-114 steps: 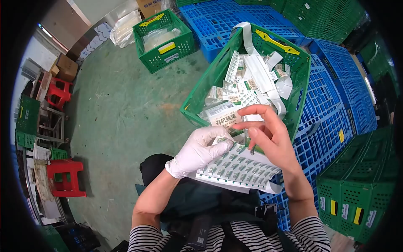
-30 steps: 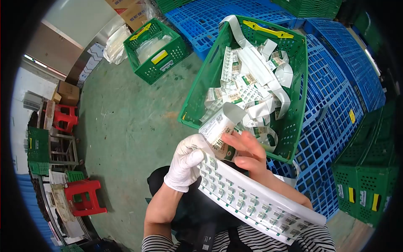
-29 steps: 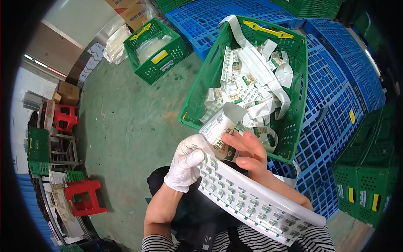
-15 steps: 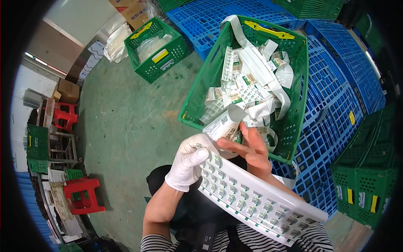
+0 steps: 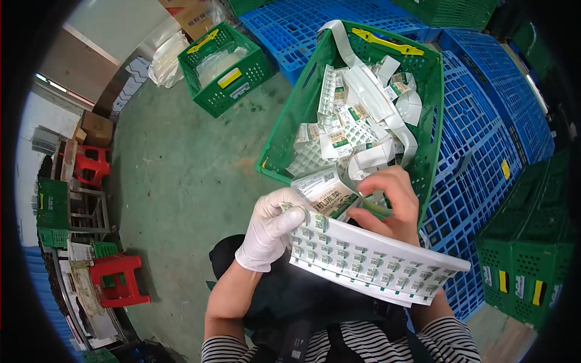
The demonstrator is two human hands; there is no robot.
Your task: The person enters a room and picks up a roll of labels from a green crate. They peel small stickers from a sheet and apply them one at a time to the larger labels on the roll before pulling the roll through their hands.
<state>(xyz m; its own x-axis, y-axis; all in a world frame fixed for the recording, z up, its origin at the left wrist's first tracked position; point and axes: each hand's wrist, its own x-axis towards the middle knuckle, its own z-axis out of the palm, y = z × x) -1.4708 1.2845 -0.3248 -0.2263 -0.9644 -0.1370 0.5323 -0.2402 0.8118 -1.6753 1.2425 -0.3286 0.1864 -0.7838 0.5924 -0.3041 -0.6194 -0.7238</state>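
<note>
In a white glove, my left hand (image 5: 269, 227) is closed, thumb on top, on the corner of a long white sticker sheet (image 5: 375, 260) with rows of small green-and-white code stickers. A larger printed label (image 5: 324, 190), with a green band and a code, curls up behind the sheet beside the gloved fingers. My right hand (image 5: 390, 202) is bare. Its bent fingers and thumb are apart at the label's right edge, beyond the sheet. Just past both hands, a green crate (image 5: 281, 136) holds a heap of loose labels and backing strips (image 5: 369, 100).
Blue plastic pallets (image 5: 469, 127) lie under and right of the crate. A smaller green crate (image 5: 227, 88) with clear plastic stands at the upper left. Stacked green crates (image 5: 514, 266) are at the right, red stools (image 5: 121, 281) at the left.
My right fingers have drawn back from the label's face and bent around its right edge. The label shows more of its front, and the sheet's far end has risen slightly.
</note>
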